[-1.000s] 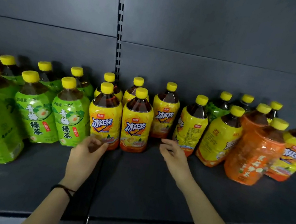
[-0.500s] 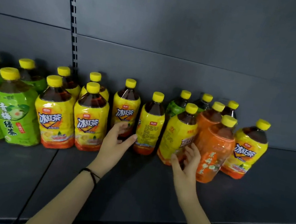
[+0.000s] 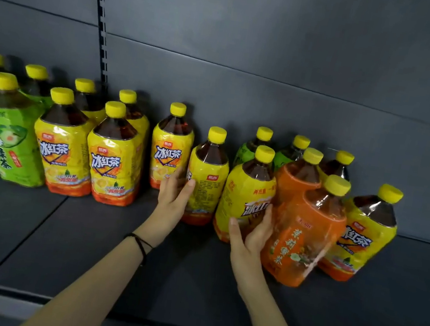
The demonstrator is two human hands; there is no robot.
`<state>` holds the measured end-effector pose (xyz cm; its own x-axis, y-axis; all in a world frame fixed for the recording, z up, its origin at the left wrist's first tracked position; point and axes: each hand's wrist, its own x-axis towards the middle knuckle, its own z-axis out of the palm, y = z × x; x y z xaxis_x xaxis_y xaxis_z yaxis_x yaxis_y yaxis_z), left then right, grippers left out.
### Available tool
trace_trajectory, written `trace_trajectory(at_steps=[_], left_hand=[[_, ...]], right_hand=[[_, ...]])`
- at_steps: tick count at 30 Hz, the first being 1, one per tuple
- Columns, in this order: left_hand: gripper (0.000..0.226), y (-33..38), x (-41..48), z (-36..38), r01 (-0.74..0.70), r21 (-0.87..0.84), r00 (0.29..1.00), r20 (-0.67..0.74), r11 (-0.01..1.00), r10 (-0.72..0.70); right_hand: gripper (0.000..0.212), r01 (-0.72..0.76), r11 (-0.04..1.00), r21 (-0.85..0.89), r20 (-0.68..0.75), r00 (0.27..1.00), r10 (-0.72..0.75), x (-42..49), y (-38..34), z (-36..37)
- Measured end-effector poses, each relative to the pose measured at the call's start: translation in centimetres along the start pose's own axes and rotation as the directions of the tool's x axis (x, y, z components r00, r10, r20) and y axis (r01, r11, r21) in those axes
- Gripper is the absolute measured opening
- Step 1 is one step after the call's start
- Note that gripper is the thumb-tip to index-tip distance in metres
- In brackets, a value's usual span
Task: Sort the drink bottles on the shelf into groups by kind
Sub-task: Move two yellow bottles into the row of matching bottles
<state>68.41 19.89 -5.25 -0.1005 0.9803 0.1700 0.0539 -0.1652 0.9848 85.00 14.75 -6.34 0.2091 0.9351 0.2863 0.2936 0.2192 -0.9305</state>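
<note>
Two yellow bottles are being handled, both standing on the shelf (image 3: 82, 249) approx. mid-row. The right hand (image 3: 250, 236) wraps the low part of the front yellow bottle (image 3: 245, 196) - thumb across the label, fingers slipped into the gap btw. it and the orange bottle (image 3: 306, 233), which touches its right side. The left hand (image 3: 172, 201) lies against the left side of the middle yellow bottle (image 3: 208, 173), fingers mostly straight, thumb on the label. It looks like a steadying push, not a closed grip.

Left of these, past a small gap, stands the yellow group (image 3: 61, 149), then the green bottles (image 3: 6, 141) at the far left. The right end is mixed: orange ones, green ones behind, and the end yellow bottle (image 3: 366, 232).

Step in hand, as I read it: gathering stray yellows toward their group. The next move prob. calls for sliding or lifting both bottles left and setting them beside the group. The front one has to come clear of the orange bottle w/o knocking it over.
</note>
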Motion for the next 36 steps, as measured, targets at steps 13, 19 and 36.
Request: trace_trajectory(at_steps=[13, 19, 36], left_hand=[[0.021, -0.1, 0.1, -0.2, -0.008, -0.111, 0.999, 0.036, 0.994, 0.012], [0.08, -0.7, -0.3, -0.7, 0.057, -0.11, 0.995, -0.078, 0.992, -0.066], [0.12, -0.7, -2.3, -1.9, -0.002, -0.117, 1.0, 0.024, 0.993, 0.005]], right_hand=[[0.065, -0.031, 0.998, 0.062, -0.029, 0.999, 0.033, 2.4, 1.4, -2.0], [0.084, -0.011, 1.0, 0.02, -0.008, 1.0, 0.012, 1.7, 1.6, -1.5], [0.047, -0.106, 0.939, 0.326, 0.141, 0.988, 0.062, 1.4, 1.5, -1.6]])
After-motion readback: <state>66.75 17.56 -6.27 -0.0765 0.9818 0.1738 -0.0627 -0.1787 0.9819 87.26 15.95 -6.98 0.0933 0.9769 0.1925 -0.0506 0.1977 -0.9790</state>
